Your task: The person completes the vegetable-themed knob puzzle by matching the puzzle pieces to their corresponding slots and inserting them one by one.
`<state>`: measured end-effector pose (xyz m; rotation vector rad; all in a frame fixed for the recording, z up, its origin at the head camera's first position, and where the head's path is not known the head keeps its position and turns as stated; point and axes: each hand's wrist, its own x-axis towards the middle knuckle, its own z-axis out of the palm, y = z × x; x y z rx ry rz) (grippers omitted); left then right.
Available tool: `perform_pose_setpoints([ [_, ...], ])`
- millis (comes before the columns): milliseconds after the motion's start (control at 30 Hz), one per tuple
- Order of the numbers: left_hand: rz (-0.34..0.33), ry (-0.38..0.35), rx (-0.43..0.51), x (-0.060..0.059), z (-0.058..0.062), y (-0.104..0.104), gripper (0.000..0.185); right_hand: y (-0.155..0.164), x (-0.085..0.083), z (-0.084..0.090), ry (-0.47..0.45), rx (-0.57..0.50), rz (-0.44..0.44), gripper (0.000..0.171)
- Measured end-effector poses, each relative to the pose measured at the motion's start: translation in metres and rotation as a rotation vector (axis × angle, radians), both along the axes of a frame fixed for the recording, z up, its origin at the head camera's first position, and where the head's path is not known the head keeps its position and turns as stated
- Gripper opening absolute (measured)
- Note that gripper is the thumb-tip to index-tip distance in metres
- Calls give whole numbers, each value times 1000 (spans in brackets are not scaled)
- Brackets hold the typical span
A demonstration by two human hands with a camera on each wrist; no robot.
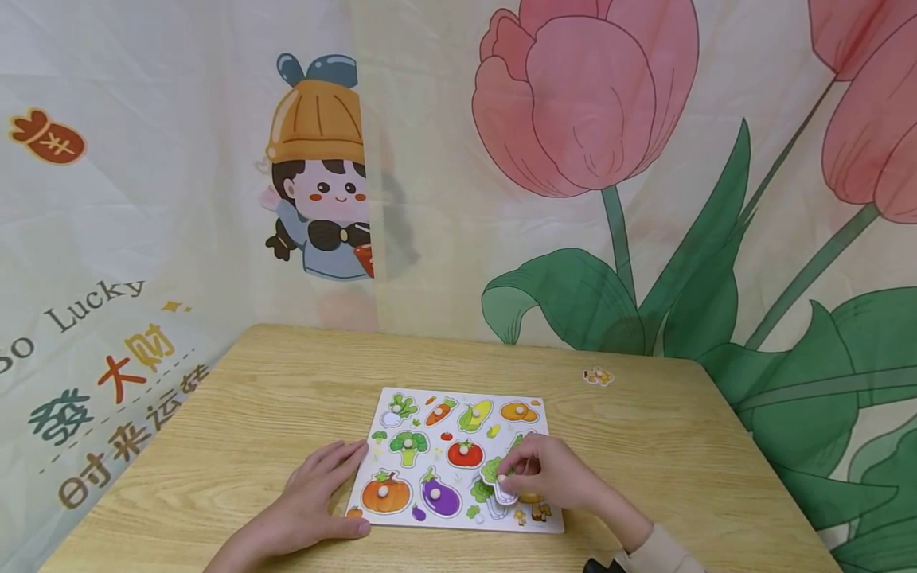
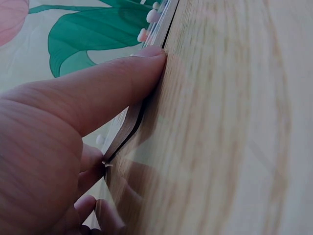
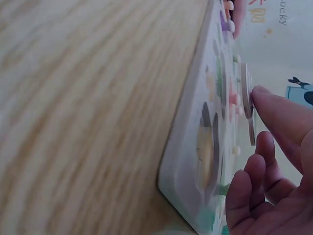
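A white puzzle board [image 1: 462, 390] with vegetable pictures lies on the table. My left hand [image 1: 308, 497] rests at its left side, thumb [image 2: 132, 68] against the near edge by the corner and fingers along the left edge. My right hand [image 1: 555, 473] pinches a leafy green-and-white cabbage puzzle piece [image 1: 493, 471] between thumb and fingers. This piece is tilted over its matching picture on the board, and in the right wrist view the piece [image 3: 247, 95] stands off the board's surface. Part of the board's right side is hidden behind the right hand.
Knobbed pieces sit in the board, among them a pumpkin [image 1: 396, 495], an eggplant [image 1: 447, 501], a tomato [image 1: 473, 456] and a broccoli [image 1: 409, 440]. A small orange-brown cutout [image 1: 598, 376] lies at the table's back right. A printed curtain [image 1: 430, 159] hangs behind the wooden table [image 1: 286, 382].
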<state>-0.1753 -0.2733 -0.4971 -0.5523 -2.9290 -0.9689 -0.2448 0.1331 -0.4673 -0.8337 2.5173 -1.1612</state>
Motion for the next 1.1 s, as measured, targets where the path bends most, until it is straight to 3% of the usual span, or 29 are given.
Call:
perform_pose_setpoints([
  [333,2,-3,2,1,0,-1,110,-7,2,-10,30,11,57,7],
  [1100,8,-47,-3,1,2,-1,112,-14,4,-10,-30,30,36,6],
])
